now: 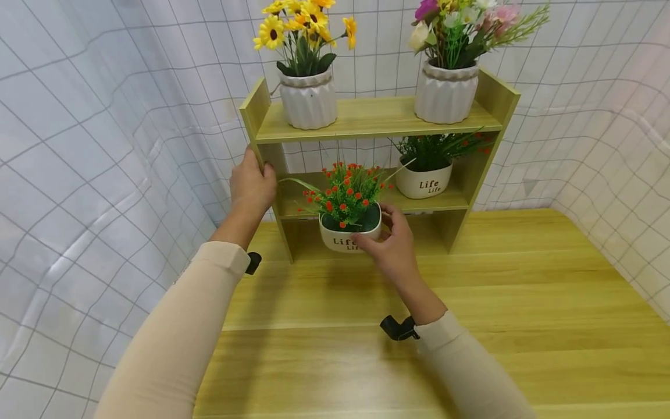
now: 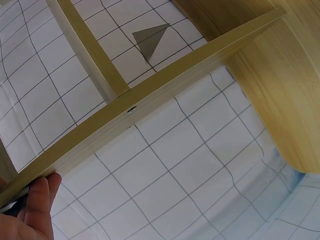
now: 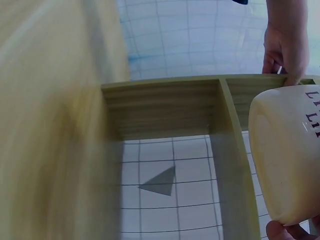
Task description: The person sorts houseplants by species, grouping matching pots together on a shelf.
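A small wooden shelf [image 1: 366, 119] stands on the table. My left hand [image 1: 253, 181] grips its left side panel, just below the top board; the left wrist view shows the fingers [image 2: 40, 202] against the panel's edge. With my right hand [image 1: 392, 241] I hold a white oval flowerpot [image 1: 340, 240] marked "Life" by its right side, thumb in front. Red flowers [image 1: 342, 195] and green grass fill it. It is in front of the middle board, and its bare underside [image 3: 272, 165] shows in the right wrist view.
A matching "Life" pot [image 1: 425, 179] sits at the right of the middle board. On the top board stand a ribbed white pot of yellow flowers [image 1: 309, 102] and another of mixed flowers [image 1: 447, 93]. Gridded cloth [image 1: 581, 116] hangs behind and at both sides of the wooden table [image 1: 335, 349].
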The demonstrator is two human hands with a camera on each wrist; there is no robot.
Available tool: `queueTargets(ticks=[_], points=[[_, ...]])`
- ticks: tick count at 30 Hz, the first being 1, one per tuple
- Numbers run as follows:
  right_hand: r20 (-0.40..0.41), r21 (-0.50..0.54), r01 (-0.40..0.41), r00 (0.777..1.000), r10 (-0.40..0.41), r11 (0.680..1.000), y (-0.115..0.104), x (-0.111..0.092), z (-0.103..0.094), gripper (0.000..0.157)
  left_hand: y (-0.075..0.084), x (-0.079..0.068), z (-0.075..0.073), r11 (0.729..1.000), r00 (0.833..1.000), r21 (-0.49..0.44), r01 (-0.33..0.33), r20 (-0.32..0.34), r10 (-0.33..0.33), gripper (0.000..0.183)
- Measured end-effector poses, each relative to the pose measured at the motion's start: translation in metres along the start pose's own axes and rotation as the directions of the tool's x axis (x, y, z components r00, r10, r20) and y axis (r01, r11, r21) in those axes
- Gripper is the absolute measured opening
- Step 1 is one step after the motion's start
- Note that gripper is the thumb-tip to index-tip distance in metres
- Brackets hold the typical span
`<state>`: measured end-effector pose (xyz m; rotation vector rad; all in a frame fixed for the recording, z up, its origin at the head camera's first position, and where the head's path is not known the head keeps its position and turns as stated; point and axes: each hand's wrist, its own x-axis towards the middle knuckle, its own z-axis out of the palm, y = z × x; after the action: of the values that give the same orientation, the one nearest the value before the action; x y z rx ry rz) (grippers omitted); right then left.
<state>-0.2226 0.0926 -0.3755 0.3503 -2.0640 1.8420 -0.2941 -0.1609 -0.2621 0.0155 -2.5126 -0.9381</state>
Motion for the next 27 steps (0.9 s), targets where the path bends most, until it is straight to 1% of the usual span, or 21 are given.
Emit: queueTargets(ticks=[6,10,13,16,22,27], points=[[0.017,0.017,-0.028,0.999,0.027,0.999,-0.009,0.024,0.001,0.074,0.000,0.000,0.000,1.000,1.000,0.000,-0.015,-0.009,0.015,0.034],[0.050,0.040,-0.038,0.998,0.036,0.998,-0.009,0.038,0.006,0.076,0.000,0.000,-0.001,1.000,1.000,0.007,-0.008,-0.011,0.008,0.034],[0.073,0.056,-0.046,0.996,0.042,0.997,-0.009,0.045,0.010,0.078,0.000,0.000,-0.001,1.000,1.000,0.010,0.000,-0.007,0.000,0.034],[0.080,0.044,-0.044,0.996,0.041,0.998,-0.008,0.050,0.013,0.078,0.000,0.001,0.000,1.000,1.000,0.018,0.002,0.001,-0.002,0.034],[0.088,-0.025,-0.030,0.996,0.032,0.999,-0.006,0.058,0.018,0.077,0.000,0.001,0.000,1.000,1.000,0.031,0.002,-0.005,-0.002,0.033],[0.097,-0.071,-0.058,0.993,0.064,0.996,-0.004,0.065,0.023,0.074,-0.001,0.000,0.000,1.000,1.000,0.019,0.003,-0.004,-0.003,0.035]])
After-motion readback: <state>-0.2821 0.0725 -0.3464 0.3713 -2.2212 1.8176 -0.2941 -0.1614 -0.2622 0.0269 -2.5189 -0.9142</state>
